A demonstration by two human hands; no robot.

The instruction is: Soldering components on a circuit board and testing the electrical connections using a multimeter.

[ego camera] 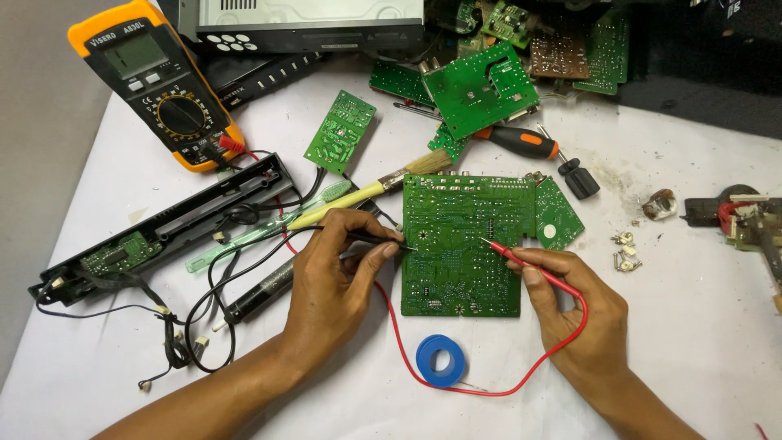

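- My left hand (pixel 338 273) pinches the black probe (pixel 371 238), tip at the left edge of the board (pixel 460 244), which lies flat on the table (pixel 692 342) between my hands.
- My right hand (pixel 574 305) grips the red probe (pixel 521 259), tip on the board's middle right.
- Either tip could skid and bridge neighbouring solder joints.
- The red lead (pixel 489 389) loops by the tape roll (pixel 441 360); a snag might jerk my aim.

Bright, even light; perhaps slightly soft.
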